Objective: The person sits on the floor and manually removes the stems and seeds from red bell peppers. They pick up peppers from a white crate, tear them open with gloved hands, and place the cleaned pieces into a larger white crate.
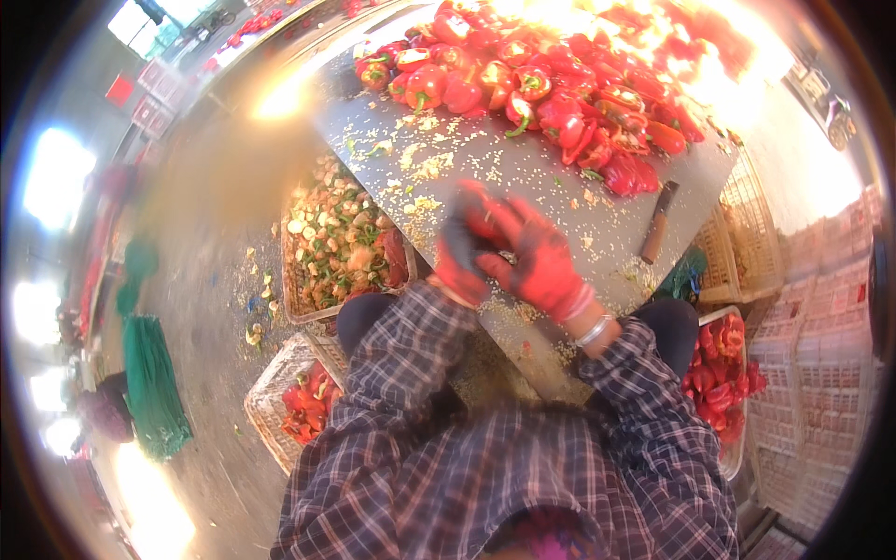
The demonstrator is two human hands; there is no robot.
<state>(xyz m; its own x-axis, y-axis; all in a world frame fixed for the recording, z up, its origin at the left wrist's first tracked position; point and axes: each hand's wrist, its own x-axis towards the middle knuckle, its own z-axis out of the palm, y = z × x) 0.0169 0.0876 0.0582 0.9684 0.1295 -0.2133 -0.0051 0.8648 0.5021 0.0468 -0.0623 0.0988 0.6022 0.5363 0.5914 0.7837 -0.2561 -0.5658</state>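
My left hand (458, 255), in a red and black work glove, is curled around what looks like a red bell pepper (483, 218), mostly hidden by the gloves. From the other side, my right hand (546, 262), gloved alike, lays its fingers and thumb against it. Both hands are over the near part of a metal table (490, 150) strewn with pale seeds. A heap of red bell peppers (560, 91) covers the far side, some cut open. To the right of my right hand lies a knife (658, 224) with a wooden handle.
A crate of cut-out pepper cores (336, 238) stands left of the table. Near my left leg is a crate (269, 399) holding red pepper pieces; another crate (735, 448) stands right. Stacked crates (805, 392) rise at far right. Green mesh sacking (155, 385) is at left.
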